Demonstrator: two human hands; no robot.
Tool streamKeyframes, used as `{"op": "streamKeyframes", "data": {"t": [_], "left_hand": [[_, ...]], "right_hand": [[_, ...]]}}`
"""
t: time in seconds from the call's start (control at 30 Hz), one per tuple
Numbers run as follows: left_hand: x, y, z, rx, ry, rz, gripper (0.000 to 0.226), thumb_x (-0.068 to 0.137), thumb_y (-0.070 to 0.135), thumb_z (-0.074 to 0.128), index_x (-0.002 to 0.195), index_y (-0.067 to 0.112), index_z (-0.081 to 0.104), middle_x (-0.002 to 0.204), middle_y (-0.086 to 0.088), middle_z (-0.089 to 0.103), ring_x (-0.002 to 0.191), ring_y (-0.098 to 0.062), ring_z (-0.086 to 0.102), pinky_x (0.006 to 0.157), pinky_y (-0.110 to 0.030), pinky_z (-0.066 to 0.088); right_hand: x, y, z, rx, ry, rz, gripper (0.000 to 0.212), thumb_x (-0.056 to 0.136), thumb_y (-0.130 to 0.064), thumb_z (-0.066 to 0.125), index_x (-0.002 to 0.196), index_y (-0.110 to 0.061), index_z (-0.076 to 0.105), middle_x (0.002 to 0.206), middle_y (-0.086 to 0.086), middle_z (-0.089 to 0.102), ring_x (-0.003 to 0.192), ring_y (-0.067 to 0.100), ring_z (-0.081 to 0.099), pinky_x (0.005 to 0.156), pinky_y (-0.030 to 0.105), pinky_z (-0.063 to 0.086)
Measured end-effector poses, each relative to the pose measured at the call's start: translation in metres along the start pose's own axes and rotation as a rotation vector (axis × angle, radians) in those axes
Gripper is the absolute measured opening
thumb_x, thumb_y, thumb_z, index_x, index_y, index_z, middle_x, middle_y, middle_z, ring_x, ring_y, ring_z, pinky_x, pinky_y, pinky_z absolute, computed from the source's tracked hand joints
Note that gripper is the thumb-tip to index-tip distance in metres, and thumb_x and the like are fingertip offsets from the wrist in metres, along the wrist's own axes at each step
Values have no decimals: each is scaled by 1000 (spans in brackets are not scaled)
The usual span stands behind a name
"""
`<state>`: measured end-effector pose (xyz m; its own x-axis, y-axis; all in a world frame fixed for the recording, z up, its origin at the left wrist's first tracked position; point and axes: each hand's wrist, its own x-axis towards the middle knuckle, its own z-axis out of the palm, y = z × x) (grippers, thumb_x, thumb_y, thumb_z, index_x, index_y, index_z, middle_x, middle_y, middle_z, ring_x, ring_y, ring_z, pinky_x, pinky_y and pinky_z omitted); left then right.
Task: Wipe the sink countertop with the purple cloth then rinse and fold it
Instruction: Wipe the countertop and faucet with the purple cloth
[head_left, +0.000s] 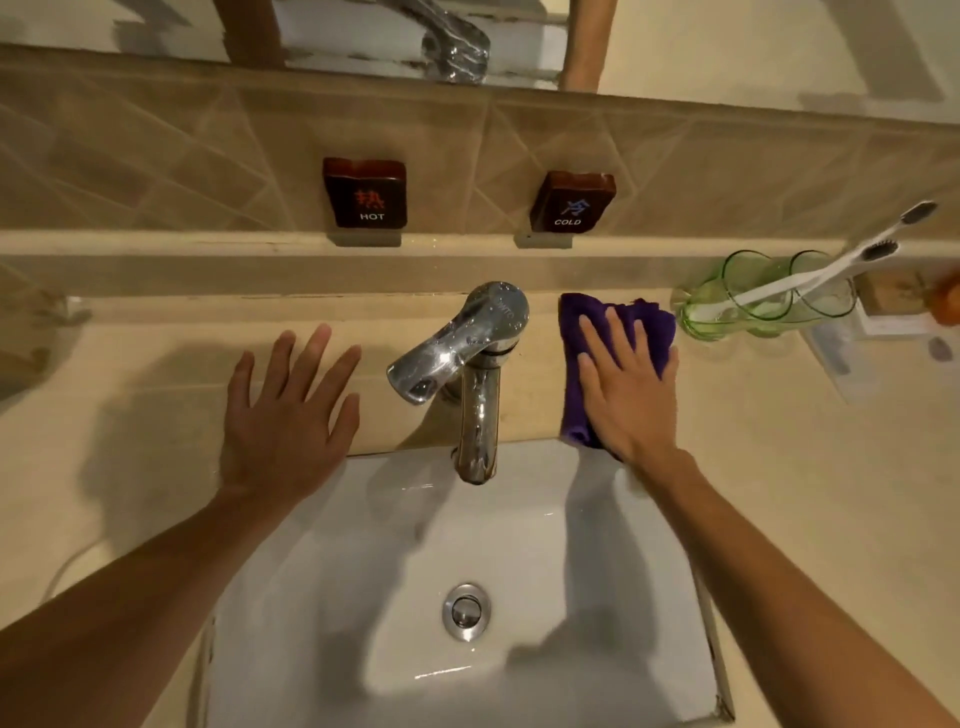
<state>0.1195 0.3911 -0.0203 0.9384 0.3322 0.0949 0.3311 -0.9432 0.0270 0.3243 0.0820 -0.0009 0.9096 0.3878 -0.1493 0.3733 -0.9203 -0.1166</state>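
The purple cloth (574, 374) lies folded on the beige countertop (156, 395), just right of the chrome faucet (470, 364). My right hand (623, 384) presses flat on the cloth with fingers spread, covering most of it. Left of the faucet, my left hand (288, 410) rests palm down on the bare countertop with fingers apart and nothing in it. The white sink basin (363, 597) sits below, with a chrome drain (466, 611) in its middle.
Two green glass cups (727, 312) holding white toothbrushes (841, 260) stand right of the cloth. Small packets and a box (883, 306) sit at the far right. Dark HOT (364, 193) and COLD (571, 202) signs stand on the ledge behind the faucet.
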Motion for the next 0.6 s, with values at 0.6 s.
{"op": "streamKeyframes", "data": {"t": [0.6], "left_hand": [[-2, 3, -1, -29, 36, -9, 55, 102, 43, 31, 152, 23, 40, 162, -6, 40, 148, -36, 35, 119, -56, 23]], "right_hand": [[5, -7, 7, -35, 60, -193, 50, 105, -54, 22, 154, -48, 31, 165, -13, 28, 154, 16, 22, 121, 56, 21]]}}
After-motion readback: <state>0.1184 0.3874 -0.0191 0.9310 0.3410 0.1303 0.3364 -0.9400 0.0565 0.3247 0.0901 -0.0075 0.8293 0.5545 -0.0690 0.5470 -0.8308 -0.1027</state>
